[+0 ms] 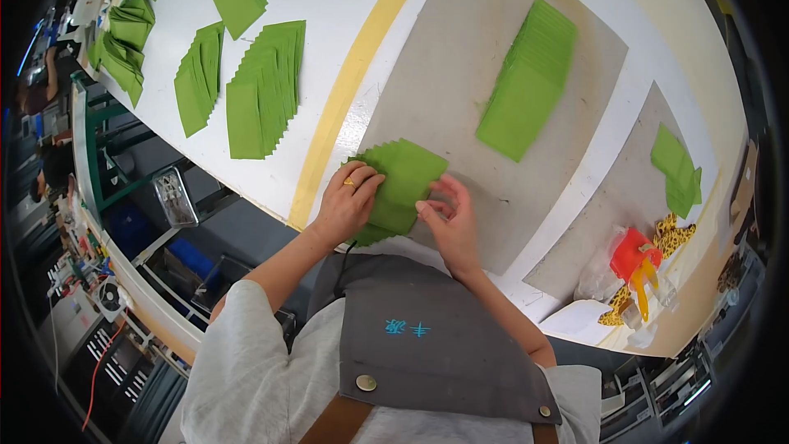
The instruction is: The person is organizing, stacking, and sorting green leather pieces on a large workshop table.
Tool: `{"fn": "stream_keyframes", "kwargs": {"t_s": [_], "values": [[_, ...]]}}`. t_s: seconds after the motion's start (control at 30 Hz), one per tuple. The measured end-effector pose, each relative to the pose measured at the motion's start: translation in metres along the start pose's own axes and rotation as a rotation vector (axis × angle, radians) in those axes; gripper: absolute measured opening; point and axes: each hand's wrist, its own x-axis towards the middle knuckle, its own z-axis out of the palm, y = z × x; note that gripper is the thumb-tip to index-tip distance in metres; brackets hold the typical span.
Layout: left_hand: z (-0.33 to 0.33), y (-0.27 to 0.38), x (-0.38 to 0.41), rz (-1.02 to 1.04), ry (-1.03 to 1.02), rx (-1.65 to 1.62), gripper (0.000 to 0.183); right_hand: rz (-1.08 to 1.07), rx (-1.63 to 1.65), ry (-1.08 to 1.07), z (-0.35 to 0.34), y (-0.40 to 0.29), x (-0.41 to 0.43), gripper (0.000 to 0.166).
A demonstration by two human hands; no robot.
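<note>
A fanned pile of green fabric pieces [404, 179] with zigzag edges lies at the table's near edge, on the grey sheet's corner. My left hand [350, 200], with a gold ring, rests on the pile's left side, fingers bent. My right hand [453, 219] is at the pile's right edge, thumb and fingers apart; whether a fingertip touches the cloth is hard to tell. Beyond, on the grey sheet [444, 74], lies a neat overlapping row of green pieces [524, 86]. More fanned green stacks [262, 98] lie on the white tabletop to the left.
Yellow tape [363, 55] crosses the white table. At right are loose green pieces [675, 169], a red cup [635, 256] with a yellow-handled tool [641, 290], and leopard-print cloth [675, 234]. Crumpled green bundles [123, 61] line the far left edge. Another person's arm [51, 71] shows beyond.
</note>
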Motion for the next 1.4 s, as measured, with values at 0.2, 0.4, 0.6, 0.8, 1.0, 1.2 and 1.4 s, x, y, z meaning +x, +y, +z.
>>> {"fn": "stream_keyframes", "kwargs": {"t_s": [0.2,0.4,0.6,0.8,1.0,1.2,1.4], "values": [[0.001,-0.003,-0.001,0.02,0.018,-0.026,0.03,0.313,-0.266,-0.31,-0.001,-0.004,0.009,0.057],[0.003,-0.004,-0.005,0.005,0.038,-0.047,0.031,-0.046,0.02,-0.024,0.01,-0.004,-0.003,0.057],[0.005,-0.002,-0.007,-0.022,0.042,-0.062,0.031,0.119,0.1,-0.072,0.007,0.012,0.008,0.045],[0.007,-0.008,-0.009,0.022,0.048,-0.062,0.031,-0.036,-0.277,0.007,-0.039,-0.006,0.019,0.017],[-0.009,0.019,0.012,-0.051,0.118,-0.179,0.041,-0.097,-0.086,-0.115,-0.095,-0.086,0.024,0.01],[0.026,0.063,0.11,-0.342,-0.057,-1.267,0.058,-0.257,-0.173,-0.025,-0.075,-0.095,0.065,0.028],[0.066,0.077,0.168,-0.174,0.102,-0.519,0.056,-0.521,-0.706,0.352,-0.087,-0.095,0.104,0.05]]}}
